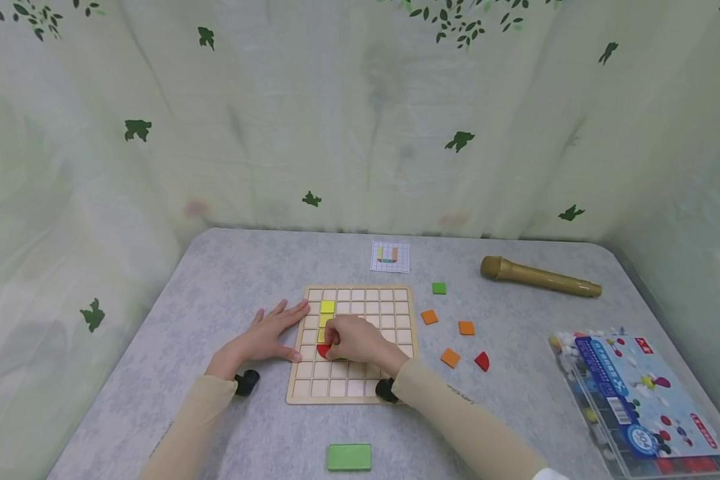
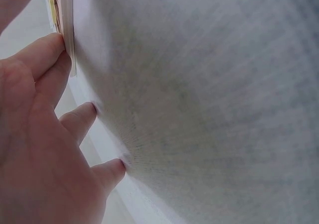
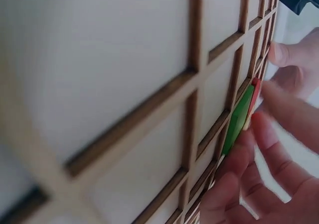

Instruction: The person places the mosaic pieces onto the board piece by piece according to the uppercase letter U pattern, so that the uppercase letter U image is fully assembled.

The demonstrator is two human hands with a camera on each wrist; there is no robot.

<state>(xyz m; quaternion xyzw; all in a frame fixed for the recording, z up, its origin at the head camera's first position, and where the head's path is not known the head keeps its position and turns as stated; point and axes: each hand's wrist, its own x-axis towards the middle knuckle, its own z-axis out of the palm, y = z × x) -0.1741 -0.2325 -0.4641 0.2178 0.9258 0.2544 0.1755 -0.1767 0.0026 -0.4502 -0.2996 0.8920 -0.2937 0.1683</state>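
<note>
Green tile [image 3: 239, 118] is hidden beneath the curled right hand [image 1: 360, 340], any pinch unclear; the grid board [image 1: 353, 389] is touched by the spread left hand [image 1: 267, 339]. Through skewed pressing, the tile could be jammed.

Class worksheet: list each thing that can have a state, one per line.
Board: flat, partly filled
Left hand: spread, touching the board
Right hand: curled, holding the green piece
Green piece: held; unclear whether seated
Orange squares: loose, off the board
Pattern card: lying face up
Microphone-shaped object: lying down
Plastic box: containing parts
</note>
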